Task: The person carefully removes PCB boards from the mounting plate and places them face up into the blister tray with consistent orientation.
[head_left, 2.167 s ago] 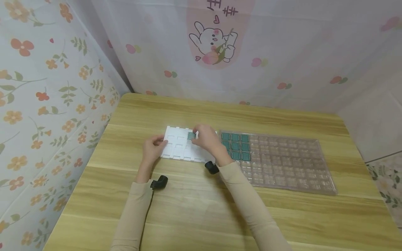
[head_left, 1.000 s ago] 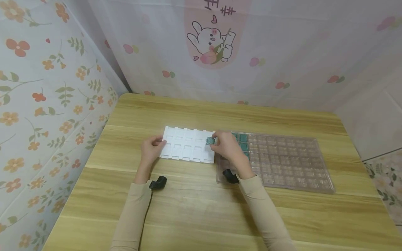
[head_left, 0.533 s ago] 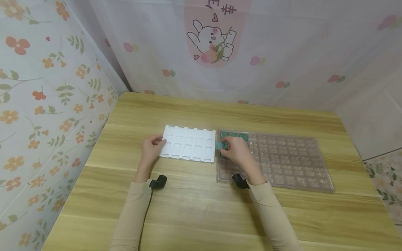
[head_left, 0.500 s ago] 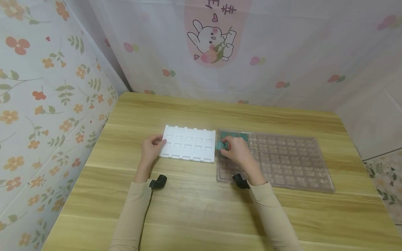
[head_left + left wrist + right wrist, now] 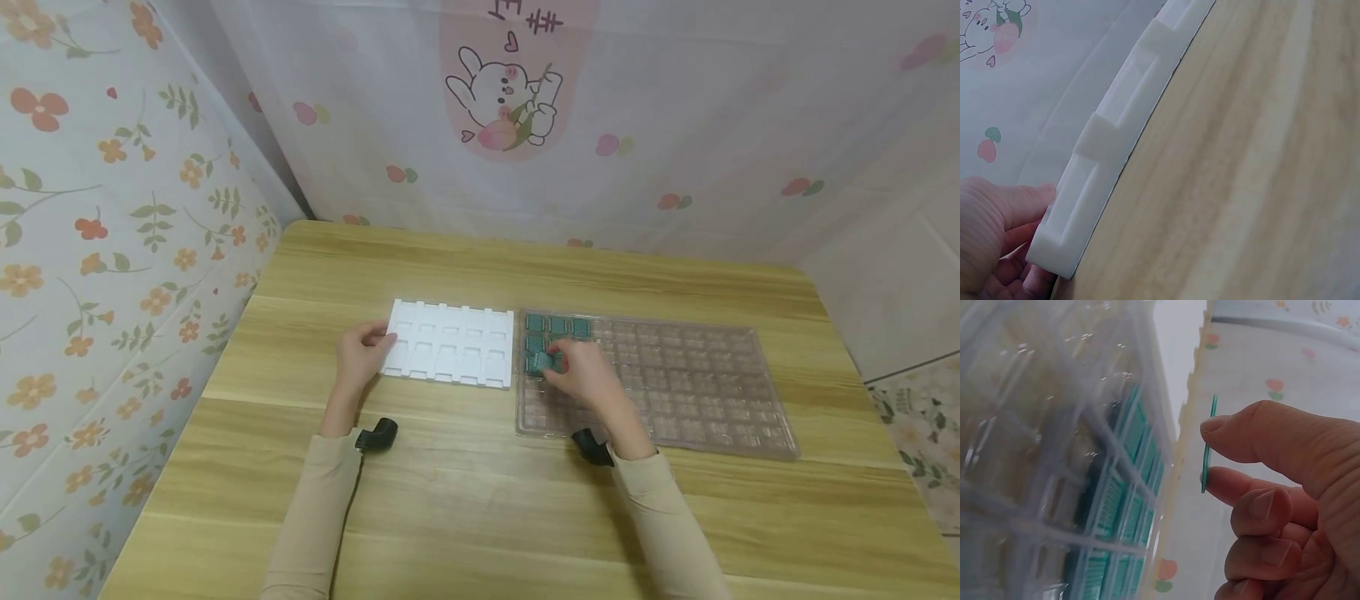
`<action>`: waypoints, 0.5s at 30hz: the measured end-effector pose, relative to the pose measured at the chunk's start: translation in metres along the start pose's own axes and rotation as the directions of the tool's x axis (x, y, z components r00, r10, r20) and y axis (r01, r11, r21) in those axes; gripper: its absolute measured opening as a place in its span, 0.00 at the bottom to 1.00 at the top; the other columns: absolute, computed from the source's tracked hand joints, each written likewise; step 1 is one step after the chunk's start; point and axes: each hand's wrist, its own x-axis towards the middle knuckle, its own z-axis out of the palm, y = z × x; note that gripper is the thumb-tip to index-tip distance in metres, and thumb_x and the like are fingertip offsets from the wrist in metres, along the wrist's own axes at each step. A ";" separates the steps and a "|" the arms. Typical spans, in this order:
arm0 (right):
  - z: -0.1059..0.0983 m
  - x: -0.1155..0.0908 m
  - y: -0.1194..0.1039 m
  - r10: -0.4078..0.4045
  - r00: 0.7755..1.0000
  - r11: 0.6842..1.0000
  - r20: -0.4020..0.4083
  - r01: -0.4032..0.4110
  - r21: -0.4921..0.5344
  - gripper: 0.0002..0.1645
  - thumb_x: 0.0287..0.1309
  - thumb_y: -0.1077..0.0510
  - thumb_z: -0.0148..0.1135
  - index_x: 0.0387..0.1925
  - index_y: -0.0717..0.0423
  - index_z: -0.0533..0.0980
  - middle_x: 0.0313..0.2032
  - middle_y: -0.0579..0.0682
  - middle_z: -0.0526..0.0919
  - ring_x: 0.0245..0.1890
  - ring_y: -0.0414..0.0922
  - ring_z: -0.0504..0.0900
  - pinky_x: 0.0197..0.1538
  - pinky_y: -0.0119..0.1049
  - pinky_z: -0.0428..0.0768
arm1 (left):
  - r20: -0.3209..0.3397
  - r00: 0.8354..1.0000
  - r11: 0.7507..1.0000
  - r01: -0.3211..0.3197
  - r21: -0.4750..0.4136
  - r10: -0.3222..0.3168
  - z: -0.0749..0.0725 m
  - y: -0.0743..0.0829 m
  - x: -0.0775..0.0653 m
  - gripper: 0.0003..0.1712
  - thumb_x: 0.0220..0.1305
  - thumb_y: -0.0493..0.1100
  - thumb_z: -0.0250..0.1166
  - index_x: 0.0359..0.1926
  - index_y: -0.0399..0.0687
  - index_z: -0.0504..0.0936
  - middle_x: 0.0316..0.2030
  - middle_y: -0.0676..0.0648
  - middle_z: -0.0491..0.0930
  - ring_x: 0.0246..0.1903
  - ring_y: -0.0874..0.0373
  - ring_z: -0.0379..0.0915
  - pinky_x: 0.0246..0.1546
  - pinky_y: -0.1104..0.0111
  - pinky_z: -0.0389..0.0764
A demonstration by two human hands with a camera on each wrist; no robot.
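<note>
My left hand (image 5: 360,352) grips the left end of a white plastic tray (image 5: 450,342) with shallow pockets. In the left wrist view, its thumb lies on the rim and the other fingers are partly hidden behind the tray's corner. My right hand (image 5: 591,379) pinches a small, thin green circuit board (image 5: 1205,467) between thumb and finger, held by its edges. That board is over the left columns of a clear plastic tray (image 5: 697,454), where several similar green boards (image 5: 558,325) sit in pockets. My right fingers hide some of those pockets.
The clear tray lies just right of the white one on a wooden table (image 5: 442,517). Its other pockets show bare plastic. A black wrist camera mount (image 5: 378,435) juts from each sleeve. Printed curtains (image 5: 360,100) hang behind and at the left.
My right hand has carried the pinched green board rightward from above the white tray to the left columns of the clear tray, then slightly toward me. My left hand stays on the white tray.
</note>
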 end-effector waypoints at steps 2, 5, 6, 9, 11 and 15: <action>0.001 -0.003 0.003 0.000 1.000 1.000 0.001 0.000 -0.005 0.17 0.49 0.63 0.68 0.41 0.68 0.77 0.12 0.45 0.66 0.10 0.36 0.57 0.17 0.28 0.59 | 0.004 1.000 1.000 0.003 0.007 -0.003 0.000 0.000 0.000 0.14 0.57 0.34 0.65 0.44 0.29 0.81 0.37 0.33 0.81 0.34 0.45 0.77 0.30 0.79 0.71; 0.002 -0.006 0.006 -0.009 1.000 1.000 -0.008 0.009 -0.006 0.17 0.49 0.64 0.68 0.40 0.69 0.77 0.11 0.44 0.65 0.10 0.36 0.57 0.16 0.27 0.59 | 0.006 1.000 1.000 0.010 0.014 -0.010 0.000 0.001 0.000 0.14 0.57 0.34 0.65 0.44 0.29 0.81 0.37 0.33 0.81 0.34 0.45 0.77 0.30 0.79 0.71; 0.002 -0.007 0.007 -0.013 1.000 1.000 -0.011 0.013 -0.005 0.17 0.48 0.64 0.68 0.40 0.69 0.77 0.11 0.44 0.65 0.10 0.36 0.57 0.16 0.27 0.58 | 0.007 1.000 1.000 0.012 0.014 -0.012 0.000 0.001 0.000 0.14 0.57 0.34 0.65 0.44 0.30 0.81 0.37 0.33 0.81 0.34 0.45 0.77 0.30 0.78 0.71; 0.002 -0.011 0.009 -0.020 1.000 1.000 -0.024 0.020 -0.001 0.16 0.47 0.64 0.68 0.39 0.69 0.78 0.11 0.44 0.64 0.10 0.36 0.57 0.16 0.28 0.59 | 0.005 1.000 1.000 0.007 0.021 -0.008 0.000 0.000 0.000 0.14 0.57 0.35 0.65 0.44 0.30 0.81 0.37 0.34 0.82 0.34 0.45 0.77 0.31 0.78 0.71; 0.003 -0.013 0.011 -0.022 0.999 1.000 -0.027 0.022 0.004 0.16 0.47 0.65 0.68 0.39 0.69 0.78 0.11 0.44 0.65 0.11 0.36 0.58 0.17 0.28 0.59 | 0.004 1.000 1.000 0.004 0.019 -0.004 0.000 0.000 0.000 0.14 0.57 0.34 0.65 0.44 0.30 0.81 0.37 0.34 0.82 0.34 0.45 0.77 0.31 0.77 0.71; 0.002 -0.017 0.014 -0.034 0.999 0.999 -0.022 0.034 0.011 0.14 0.46 0.66 0.68 0.37 0.70 0.78 0.12 0.44 0.68 0.12 0.37 0.61 0.17 0.28 0.62 | 0.003 1.000 1.000 0.002 0.014 -0.002 0.000 -0.001 0.000 0.14 0.57 0.34 0.66 0.44 0.30 0.81 0.37 0.34 0.82 0.34 0.45 0.77 0.31 0.77 0.71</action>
